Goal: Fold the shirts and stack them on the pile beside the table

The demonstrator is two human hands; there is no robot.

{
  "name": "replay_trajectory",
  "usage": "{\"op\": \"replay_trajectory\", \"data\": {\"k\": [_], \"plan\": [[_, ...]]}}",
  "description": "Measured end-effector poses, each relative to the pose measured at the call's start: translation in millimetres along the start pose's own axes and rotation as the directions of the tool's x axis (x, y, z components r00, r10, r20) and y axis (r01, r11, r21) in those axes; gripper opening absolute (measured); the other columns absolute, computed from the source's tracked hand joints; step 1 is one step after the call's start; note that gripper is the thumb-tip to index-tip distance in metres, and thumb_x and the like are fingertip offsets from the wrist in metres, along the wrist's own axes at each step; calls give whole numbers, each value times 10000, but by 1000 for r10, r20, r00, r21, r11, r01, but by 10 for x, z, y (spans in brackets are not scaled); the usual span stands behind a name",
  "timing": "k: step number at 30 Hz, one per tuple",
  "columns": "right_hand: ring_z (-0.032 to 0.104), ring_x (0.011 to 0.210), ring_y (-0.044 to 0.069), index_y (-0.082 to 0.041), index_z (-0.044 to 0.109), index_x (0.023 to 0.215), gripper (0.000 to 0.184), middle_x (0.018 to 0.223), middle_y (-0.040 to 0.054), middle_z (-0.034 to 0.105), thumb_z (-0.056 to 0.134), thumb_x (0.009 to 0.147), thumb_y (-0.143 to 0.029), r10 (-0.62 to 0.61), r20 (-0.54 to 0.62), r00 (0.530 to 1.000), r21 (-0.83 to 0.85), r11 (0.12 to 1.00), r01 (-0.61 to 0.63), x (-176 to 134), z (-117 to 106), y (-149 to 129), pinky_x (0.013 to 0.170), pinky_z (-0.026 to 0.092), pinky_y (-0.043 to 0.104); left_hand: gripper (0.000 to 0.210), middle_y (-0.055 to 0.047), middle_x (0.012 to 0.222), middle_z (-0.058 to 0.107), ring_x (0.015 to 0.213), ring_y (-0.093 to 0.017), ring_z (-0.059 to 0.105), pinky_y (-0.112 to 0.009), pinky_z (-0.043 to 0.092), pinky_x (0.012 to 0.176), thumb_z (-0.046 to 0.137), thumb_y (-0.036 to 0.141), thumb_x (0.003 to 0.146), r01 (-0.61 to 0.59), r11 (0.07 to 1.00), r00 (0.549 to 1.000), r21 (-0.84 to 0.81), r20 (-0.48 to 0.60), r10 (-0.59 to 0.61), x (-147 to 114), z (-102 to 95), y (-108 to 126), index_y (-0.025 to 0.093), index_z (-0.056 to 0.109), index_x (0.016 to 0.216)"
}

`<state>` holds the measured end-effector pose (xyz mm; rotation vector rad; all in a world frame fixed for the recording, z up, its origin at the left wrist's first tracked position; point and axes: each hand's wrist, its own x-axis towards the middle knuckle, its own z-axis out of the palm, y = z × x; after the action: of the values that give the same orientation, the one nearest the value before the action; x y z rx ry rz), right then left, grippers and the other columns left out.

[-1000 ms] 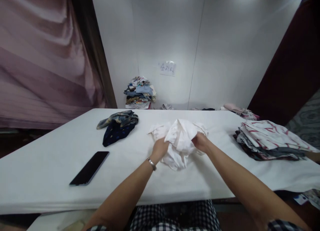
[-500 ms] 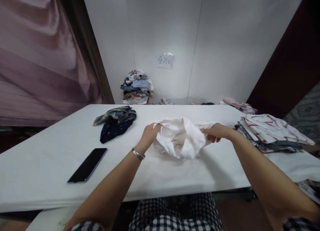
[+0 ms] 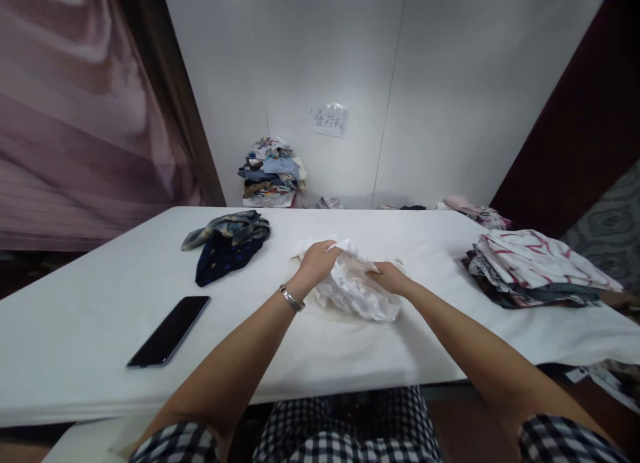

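A crumpled white shirt (image 3: 357, 296) lies bunched on the white-covered table in front of me. My left hand (image 3: 320, 259), with a silver bracelet at the wrist, pinches its upper left edge. On the right side of the opening, my right hand (image 3: 390, 276) grips the fabric between thumb and fingers. Between the two hands the cloth sags open, showing its inside. Its exact layout is hidden in the folds.
To the left lie a dark blue and grey-green heap of clothes (image 3: 230, 246) and a black phone (image 3: 170, 333). A folded stack of clothes (image 3: 545, 266) sits at the right. Behind the table rises a clothes pile (image 3: 274, 173), under a handwritten paper sign (image 3: 330, 121).
Both hands have come closer together, the right one moving left and the left one moving right along the cloth. The white shirt has sunk lower and is more bunched.
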<state>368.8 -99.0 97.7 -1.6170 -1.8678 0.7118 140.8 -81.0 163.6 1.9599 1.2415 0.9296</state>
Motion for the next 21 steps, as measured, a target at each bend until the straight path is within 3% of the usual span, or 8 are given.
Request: {"op": "replay_trajectory", "data": {"k": [3, 7, 9, 12, 15, 18, 20, 21], "plan": [[648, 891, 255, -177, 690, 813, 246, 894, 57, 733, 480, 747, -286, 76, -185, 980, 111, 992, -56, 71, -191, 126, 787, 503, 345, 510, -62, 1074, 696, 960, -238, 638, -318, 478, 834, 603, 463, 754, 30, 1000, 994, 8, 109, -31, -96, 21, -195, 213, 651, 1195], [598, 808, 213, -172, 651, 825, 260, 822, 42, 685, 490, 693, -328, 2, -430, 903, 129, 990, 59, 106, -746, -27, 706, 469, 289, 872, -111, 1192, 654, 967, -287, 653, -390, 500, 858, 742, 557, 627, 88, 996, 965, 34, 245, -93, -425, 291, -526, 233, 487, 1396], [580, 781, 210, -183, 647, 901, 315, 802, 45, 669, 501, 716, -393, 2, -485, 875, 135, 988, 73, 98, -968, -207, 678, 456, 288, 866, -121, 1261, 628, 1048, -317, 635, -407, 499, 885, 759, 542, 625, 51, 999, 959, 18, 278, -54, -591, 486, -623, 259, 484, 1396], [567, 725, 212, -214, 631, 987, 400, 756, 50, 653, 488, 757, -508, 69, -499, 864, 144, 990, 4, 81, -1149, -476, 636, 442, 296, 816, -136, 1348, 571, 1213, -346, 548, -427, 452, 979, 770, 456, 646, -63, 995, 972, 78, 229, 44, -742, 744, -672, 280, 486, 1390], [542, 667, 197, -226, 624, 947, 375, 726, 47, 636, 481, 768, -524, 85, -498, 863, 132, 991, -21, 83, -1231, -607, 588, 415, 290, 594, -155, 1226, 644, 1152, -363, 589, -461, 456, 945, 697, 371, 715, -106, 967, 981, 234, 181, 63, -747, 855, -691, 264, 592, 1290], [531, 662, 189, -209, 624, 817, 271, 717, 48, 630, 503, 762, -445, 53, -504, 862, 107, 994, 2, 69, -1326, -572, 559, 389, 277, 289, -131, 1036, 716, 1029, -346, 652, -455, 478, 886, 544, 321, 820, -74, 951, 987, 299, 158, 28, -599, 676, -726, 263, 726, 1037], [550, 694, 200, -196, 630, 760, 241, 731, 55, 647, 516, 761, -409, 61, -471, 880, 55, 998, -40, 20, -1398, -511, 566, 398, 275, 309, -111, 1111, 706, 1099, -330, 625, -439, 463, 934, 483, 235, 831, -23, 939, 999, 343, 49, 7, -409, 339, -708, 256, 731, 1015], [566, 718, 209, -191, 643, 759, 237, 752, 60, 663, 532, 759, -401, 77, -429, 900, 34, 997, -69, -20, -1425, -489, 580, 413, 274, 328, -91, 1145, 700, 1128, -313, 613, -415, 461, 954, 483, 191, 813, 22, 915, 999, 402, -55, 0, -292, 111, -671, 255, 726, 1023]]}}
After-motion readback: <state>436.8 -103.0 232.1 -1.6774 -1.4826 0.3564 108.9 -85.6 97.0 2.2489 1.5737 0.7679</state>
